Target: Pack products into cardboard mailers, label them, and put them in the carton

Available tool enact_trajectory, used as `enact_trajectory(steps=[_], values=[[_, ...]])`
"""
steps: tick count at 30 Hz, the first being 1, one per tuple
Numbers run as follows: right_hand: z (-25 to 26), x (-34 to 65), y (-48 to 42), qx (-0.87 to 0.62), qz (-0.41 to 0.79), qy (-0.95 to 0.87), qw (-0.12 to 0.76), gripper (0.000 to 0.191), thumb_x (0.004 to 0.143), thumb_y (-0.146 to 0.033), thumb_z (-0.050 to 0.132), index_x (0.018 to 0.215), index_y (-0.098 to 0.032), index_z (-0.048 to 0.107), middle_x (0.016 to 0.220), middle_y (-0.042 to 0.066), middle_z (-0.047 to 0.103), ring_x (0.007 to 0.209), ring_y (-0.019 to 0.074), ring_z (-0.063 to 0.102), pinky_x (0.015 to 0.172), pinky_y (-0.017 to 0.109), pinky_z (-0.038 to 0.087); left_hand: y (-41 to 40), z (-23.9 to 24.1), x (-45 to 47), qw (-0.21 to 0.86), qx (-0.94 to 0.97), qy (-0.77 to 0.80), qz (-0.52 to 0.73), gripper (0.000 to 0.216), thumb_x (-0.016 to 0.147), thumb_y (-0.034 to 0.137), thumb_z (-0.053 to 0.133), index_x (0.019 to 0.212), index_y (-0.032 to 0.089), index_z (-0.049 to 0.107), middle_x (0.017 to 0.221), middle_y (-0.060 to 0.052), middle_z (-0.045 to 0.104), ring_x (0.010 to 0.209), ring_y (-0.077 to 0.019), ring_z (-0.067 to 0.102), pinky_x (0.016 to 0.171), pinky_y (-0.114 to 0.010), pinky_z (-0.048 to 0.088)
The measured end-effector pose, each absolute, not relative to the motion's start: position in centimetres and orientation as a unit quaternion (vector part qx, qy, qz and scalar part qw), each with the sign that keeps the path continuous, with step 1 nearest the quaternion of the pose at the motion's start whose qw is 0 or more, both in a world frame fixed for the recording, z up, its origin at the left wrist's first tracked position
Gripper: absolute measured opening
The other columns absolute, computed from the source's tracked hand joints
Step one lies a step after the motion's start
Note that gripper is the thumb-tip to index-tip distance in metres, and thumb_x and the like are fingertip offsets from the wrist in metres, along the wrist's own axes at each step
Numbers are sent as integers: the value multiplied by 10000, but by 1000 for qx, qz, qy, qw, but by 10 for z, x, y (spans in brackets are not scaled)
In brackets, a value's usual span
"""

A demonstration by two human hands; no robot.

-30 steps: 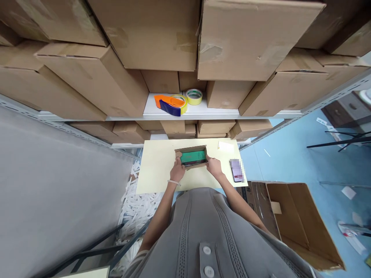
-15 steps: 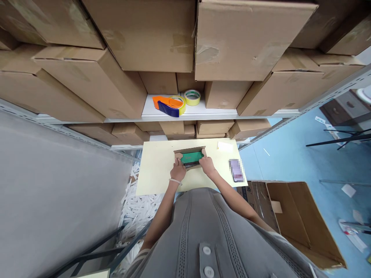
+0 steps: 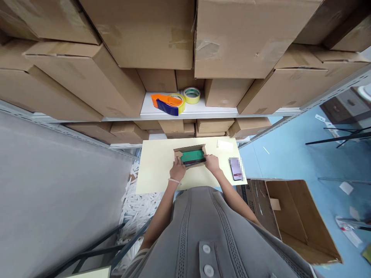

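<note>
A small open cardboard box (image 3: 187, 149) lies on the pale yellow tabletop (image 3: 158, 170), with a flat green item (image 3: 192, 155) inside it. Something dark shows along the item's front edge, too small to make out. My left hand (image 3: 177, 170) grips the box's front left corner, fingers over the edge. At the right end, my right hand (image 3: 213, 163) has its fingers closed on the side flap. A phone (image 3: 236, 168), partly blurred, rests to the right of that hand, and a white paper slip (image 3: 225, 145) lies behind it.
Shelves ahead carry several cardboard boxes (image 3: 156, 36). On the white shelf sit an orange and blue tape dispenser (image 3: 166, 104) and a yellow tape roll (image 3: 191, 95). A large open carton (image 3: 301, 216) stands at lower right; shredded white paper (image 3: 142, 212) lies at lower left.
My right hand has shifted right, off the green item's right end to the box's right side flap. My left hand stays at the left corner.
</note>
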State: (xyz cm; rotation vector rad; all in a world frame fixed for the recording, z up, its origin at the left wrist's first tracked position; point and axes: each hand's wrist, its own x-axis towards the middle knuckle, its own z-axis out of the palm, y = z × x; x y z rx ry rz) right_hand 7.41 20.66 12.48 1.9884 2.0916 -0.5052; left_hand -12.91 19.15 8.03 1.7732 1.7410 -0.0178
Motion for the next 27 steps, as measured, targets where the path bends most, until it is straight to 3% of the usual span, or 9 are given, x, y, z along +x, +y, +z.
enact_trajectory(steps=[5,8,13,17,22,25,27], values=[[117,95,198,688,-243,684,3,527,839,-271,629,1347,-312,494,1073,12,717,1022,218,648,844,292,473,192,80,-135,336,682,649,2,581,905,202,268,1452,5,268,1553,-204,198,1462,-240,59,1175,-412,184],[115,98,195,680,-252,688,-14,454,852,-280,617,1295,-346,542,1097,-32,712,1025,195,648,857,280,472,194,78,-137,340,689,640,-4,587,899,211,284,1445,-6,278,1553,-213,193,1461,-236,53,1180,-400,164],[121,95,192,645,-233,728,11,270,867,-253,595,1124,-311,655,1059,-6,719,996,206,652,849,277,455,197,75,-136,332,689,644,-5,591,895,232,303,1432,-12,289,1552,-220,192,1462,-230,42,1186,-385,127],[124,90,190,615,-231,754,24,213,847,-230,626,1052,-272,664,1158,21,669,983,196,645,832,258,436,196,76,-133,344,673,655,9,606,891,261,315,1445,22,265,1557,-213,178,1462,-248,58,1173,-433,177],[122,85,191,619,-227,751,48,196,860,-107,527,941,-226,659,1052,30,686,943,181,646,757,232,413,191,79,-130,337,657,674,14,625,873,282,348,1455,70,264,1577,-175,133,1463,-232,66,1176,-395,186],[119,82,190,618,-229,749,70,198,850,-84,510,941,-205,638,1049,54,687,945,194,648,761,245,416,189,79,-129,330,657,677,27,634,864,276,367,1461,92,257,1580,-160,137,1463,-232,72,1180,-391,179],[116,80,186,619,-224,748,78,224,852,-86,506,1026,-183,609,1152,96,655,975,206,643,794,263,427,188,78,-128,334,648,684,32,646,863,291,376,1467,106,244,1583,-150,126,1463,-252,71,1167,-417,216]])
